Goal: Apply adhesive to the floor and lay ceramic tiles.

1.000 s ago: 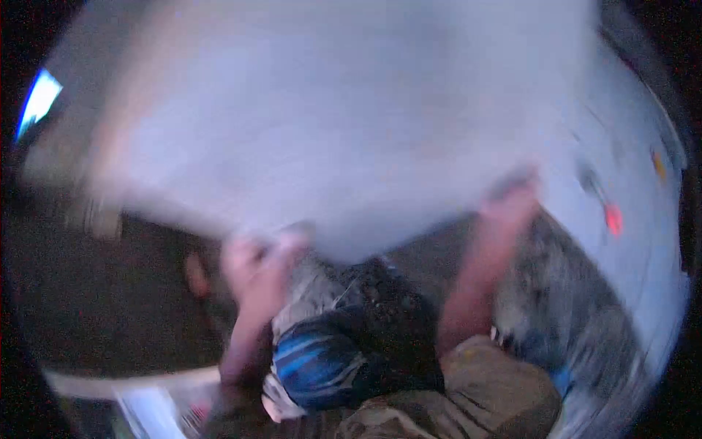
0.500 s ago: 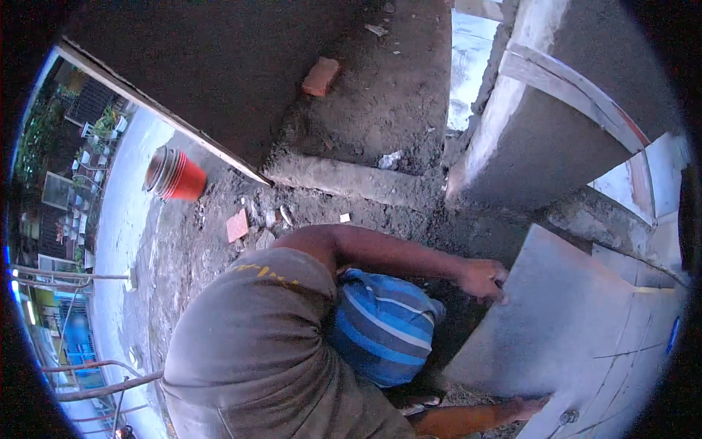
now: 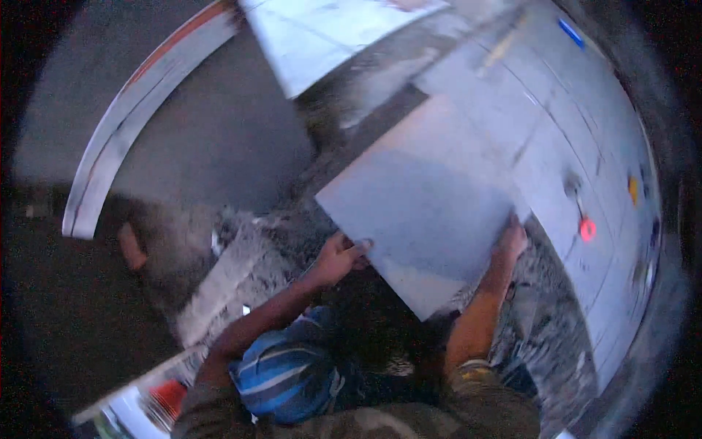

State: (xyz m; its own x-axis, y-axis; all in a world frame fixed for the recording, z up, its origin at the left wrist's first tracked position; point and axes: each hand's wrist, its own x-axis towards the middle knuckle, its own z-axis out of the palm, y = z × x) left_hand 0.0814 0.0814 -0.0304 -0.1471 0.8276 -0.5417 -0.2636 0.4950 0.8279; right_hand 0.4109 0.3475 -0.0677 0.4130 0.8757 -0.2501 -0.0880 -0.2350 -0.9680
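A large square grey tile [image 3: 413, 205] is held at a slant in front of me. My left hand [image 3: 340, 256] grips its left edge, thumb on the face. My right hand [image 3: 514, 235] holds the right edge, with its fingers partly hidden. Beneath the tile lies dark, rough mortar or soil [image 3: 322, 175]. Blue striped fabric [image 3: 289, 373] sits low between my forearms. Laid pale tiles [image 3: 556, 124] run along the right, carrying a red ring-shaped object [image 3: 588, 230] and a yellow item [image 3: 633, 190].
A grey wall [image 3: 219, 139] with a curved-looking pale plank [image 3: 102, 168] stands at left, near a loose brick [image 3: 133, 247] and a concrete ledge [image 3: 212, 300]. A red bucket [image 3: 167, 396] shows at lower left. A blue item [image 3: 570, 33] lies on the upper-right tiles.
The tile has dropped from filling the upper view a second ago to a lower, smaller position. My view has swung considerably. Both hands still hold the tile.
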